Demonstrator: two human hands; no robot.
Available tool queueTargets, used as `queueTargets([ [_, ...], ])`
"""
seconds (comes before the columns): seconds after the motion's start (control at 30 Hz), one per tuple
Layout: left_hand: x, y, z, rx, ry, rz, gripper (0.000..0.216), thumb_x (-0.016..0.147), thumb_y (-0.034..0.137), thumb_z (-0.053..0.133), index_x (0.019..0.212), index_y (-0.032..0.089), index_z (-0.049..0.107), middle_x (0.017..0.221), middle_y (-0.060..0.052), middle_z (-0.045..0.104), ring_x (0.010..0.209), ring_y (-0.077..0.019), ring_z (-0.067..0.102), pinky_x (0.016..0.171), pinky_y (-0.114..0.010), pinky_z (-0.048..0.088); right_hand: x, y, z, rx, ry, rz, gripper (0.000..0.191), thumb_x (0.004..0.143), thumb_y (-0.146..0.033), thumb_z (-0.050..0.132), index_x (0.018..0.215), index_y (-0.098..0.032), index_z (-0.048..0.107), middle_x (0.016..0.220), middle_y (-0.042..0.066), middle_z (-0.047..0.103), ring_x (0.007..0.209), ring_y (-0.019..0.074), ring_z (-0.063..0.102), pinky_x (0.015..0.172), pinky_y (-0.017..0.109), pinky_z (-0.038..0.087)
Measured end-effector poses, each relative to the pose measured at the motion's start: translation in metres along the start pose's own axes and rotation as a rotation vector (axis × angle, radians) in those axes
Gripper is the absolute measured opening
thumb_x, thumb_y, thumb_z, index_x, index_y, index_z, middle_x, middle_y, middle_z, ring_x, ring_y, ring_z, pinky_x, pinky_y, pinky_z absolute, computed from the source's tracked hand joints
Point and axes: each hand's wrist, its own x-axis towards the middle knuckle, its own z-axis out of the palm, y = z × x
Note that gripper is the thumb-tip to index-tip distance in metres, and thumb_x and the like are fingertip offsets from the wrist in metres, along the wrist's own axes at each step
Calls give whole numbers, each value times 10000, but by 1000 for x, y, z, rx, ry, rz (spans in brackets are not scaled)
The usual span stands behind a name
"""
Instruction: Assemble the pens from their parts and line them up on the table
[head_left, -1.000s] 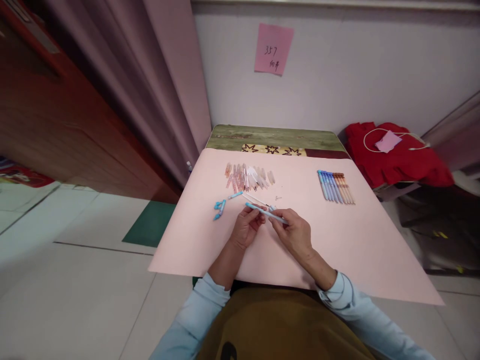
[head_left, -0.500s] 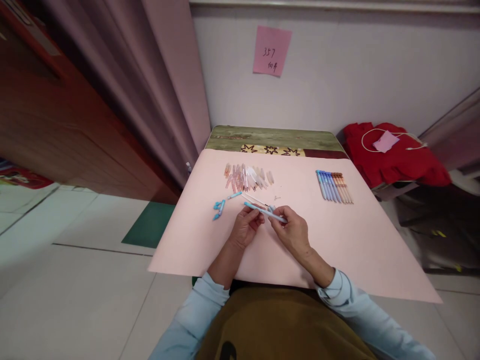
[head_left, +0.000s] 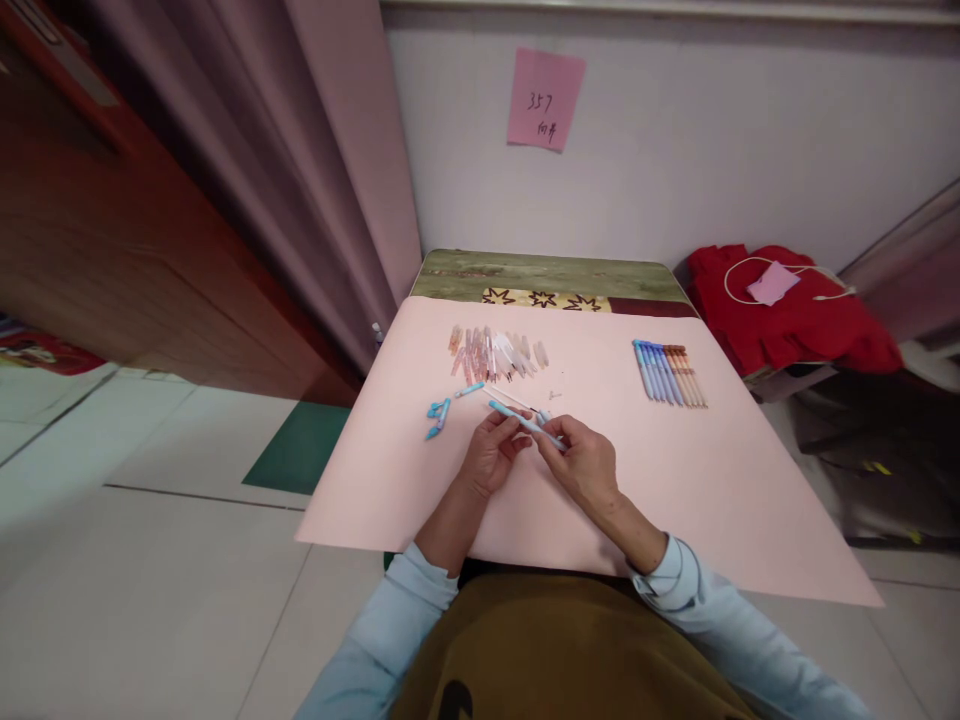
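Note:
A light blue pen (head_left: 514, 415) is held between both hands above the pink sheet. The fingers of my left hand (head_left: 491, 455) pinch it near its bright blue end. My right hand (head_left: 585, 460) grips the other end, which its fingers partly hide. Just beyond the hands lie thin white refills (head_left: 510, 400) and a tiny spring-like piece (head_left: 555, 394). To the left are a blue pen barrel piece (head_left: 469, 389) and several small blue pen parts (head_left: 439, 418).
A pile of clear, pinkish and white pen parts (head_left: 491, 355) lies toward the back. At the right, a row of blue and brown pens (head_left: 667, 375) rests on the pink sheet (head_left: 675, 500). Red cloth with a white cable (head_left: 795, 310) is beyond the table's right side.
My right hand's fingers have shifted slightly left along the pen, covering more of its near end. The pen's tilt has become a little steeper; my left hand stays put.

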Motion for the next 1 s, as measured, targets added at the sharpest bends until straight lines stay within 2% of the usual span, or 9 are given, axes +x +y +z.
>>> queueTargets([
  [0.2, 0, 2, -1, 31, -1, -16, 205, 753, 192, 764, 940, 123, 716, 1037, -84, 716, 832, -132, 672, 553, -164, 525, -1, -1, 1, 84, -129, 87, 415, 915, -511, 478, 694, -214, 666, 574, 8, 634, 485, 133, 528, 511, 240, 306],
  [0.4, 0, 2, 0, 23, 15, -4, 193, 744, 189, 774, 910, 113, 711, 966, -81, 733, 819, -136, 699, 727, -201, 575, 0, 3, 5, 273, -214, 157, 496, 935, -525, 438, 607, -206, 631, 541, 6, 606, 517, 137, 552, 524, 237, 349],
  [0.47, 0, 2, 0, 7, 34, 16, 181, 750, 177, 767, 907, 108, 708, 961, -79, 731, 843, -137, 700, 749, -197, 572, -1, 6, 7, 338, -236, 178, 422, 919, -530, 470, 726, -208, 663, 582, -2, 622, 526, 138, 553, 524, 236, 367],
  [0.53, 1, 2, 0, -21, 69, 30, 182, 743, 162, 770, 902, 102, 706, 970, -82, 728, 859, -135, 700, 767, -191, 569, -3, 9, 11, 396, -234, 201, 326, 862, -521, 567, 931, -215, 656, 633, -21, 633, 525, 137, 543, 521, 235, 387],
  [0.6, 1, 1, -1, -39, 100, 30, 187, 733, 147, 775, 899, 99, 705, 981, -89, 727, 863, -138, 701, 771, -192, 569, -5, 13, 14, 440, -208, 219, 360, 782, -480, 665, 1023, -218, 607, 666, -34, 630, 529, 134, 531, 520, 234, 404],
  [0.73, 2, 1, -2, -43, 101, 13, 186, 722, 139, 783, 885, 97, 704, 972, -93, 728, 860, -144, 703, 747, -192, 575, -10, 19, 18, 507, -185, 261, 268, 765, -448, 673, 853, -204, 605, 651, -21, 608, 522, 124, 496, 496, 230, 387],
  [1.0, -1, 3, 0, -12, 58, -22, 207, 745, 193, 777, 910, 101, 694, 993, -91, 724, 826, -135, 696, 688, -188, 573, -10, 11, 11, 619, -269, 329, 367, 841, -541, 597, 770, -182, 631, 700, 43, 701, 507, 131, 576, 518, 240, 446],
])
